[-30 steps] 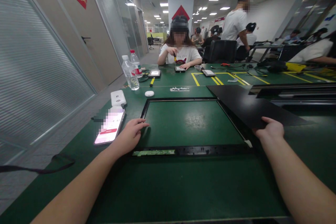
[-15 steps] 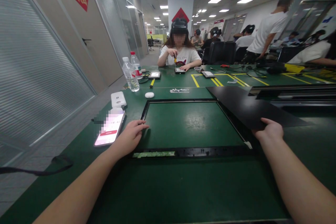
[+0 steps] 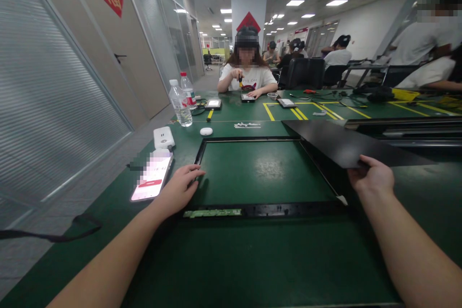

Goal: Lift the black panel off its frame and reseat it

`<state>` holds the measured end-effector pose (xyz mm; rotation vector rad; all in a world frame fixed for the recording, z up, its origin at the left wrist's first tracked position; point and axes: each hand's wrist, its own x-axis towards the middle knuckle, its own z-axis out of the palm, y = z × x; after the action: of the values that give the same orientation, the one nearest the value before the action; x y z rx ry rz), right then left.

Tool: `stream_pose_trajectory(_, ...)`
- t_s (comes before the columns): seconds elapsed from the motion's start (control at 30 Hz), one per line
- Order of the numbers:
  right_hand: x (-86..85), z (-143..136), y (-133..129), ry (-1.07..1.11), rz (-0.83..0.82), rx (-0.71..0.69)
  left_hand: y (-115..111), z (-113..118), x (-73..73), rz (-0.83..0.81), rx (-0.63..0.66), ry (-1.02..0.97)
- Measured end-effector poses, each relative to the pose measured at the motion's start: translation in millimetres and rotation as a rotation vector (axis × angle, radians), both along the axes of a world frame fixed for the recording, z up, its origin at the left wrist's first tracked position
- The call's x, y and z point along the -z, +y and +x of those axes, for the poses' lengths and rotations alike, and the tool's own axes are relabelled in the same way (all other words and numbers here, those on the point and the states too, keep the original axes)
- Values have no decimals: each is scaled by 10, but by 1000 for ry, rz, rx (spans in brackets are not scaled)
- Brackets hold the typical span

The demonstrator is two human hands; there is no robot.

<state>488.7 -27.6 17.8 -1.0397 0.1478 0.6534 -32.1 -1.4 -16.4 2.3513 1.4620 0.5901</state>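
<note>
A thin black rectangular bezel frame (image 3: 288, 209) lies flat on the green table. Set into its near bar is a narrow green circuit board (image 3: 212, 212). My left hand (image 3: 185, 184) rests over the bezel's left bar, its fingers stretched out and slightly apart. At the right, my right hand (image 3: 373, 178) grips the near corner of a flat black panel (image 3: 346, 142) between thumb and fingers. The panel is raised and tilted, its far left corner near the bezel's far right corner. A small pale piece (image 3: 342, 199) is at the bezel's near right corner.
Left of the bezel lie a lit phone (image 3: 153, 175) and a white power bank (image 3: 163, 138). Beyond stand water bottles (image 3: 180, 103), a white earphone case (image 3: 206, 131) and small white scraps (image 3: 247, 125). A co-worker (image 3: 247, 70) sits opposite with a screwdriver. Long dark bars (image 3: 407, 132) lie right.
My right hand has raised and tilted the panel's near corner a little more. My left hand stays put. A person in the background has moved right.
</note>
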Motion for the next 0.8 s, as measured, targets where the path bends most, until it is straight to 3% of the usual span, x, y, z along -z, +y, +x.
stream_pose_trajectory(0.27,-144,-261,-85,-36,150,-99,-4,23,-27,27,-59,-176)
stream_pose_trajectory(0.43,-217,-359,-172,-53,109,-197,-11,51,-67,-25,-227,-447)
stream_pose_trajectory(0.6,-247,-358,-226,-65,82,-312,-40,145,-168,-252,-412,-943)
stream_pose_trajectory(0.7,-209,-293,-244,-52,6,-357,-70,217,-290,-430,-450,-1239)
stream_pose_trajectory(0.8,-89,-149,-239,-98,-1,-458,-96,248,-417,-630,-415,-1404)
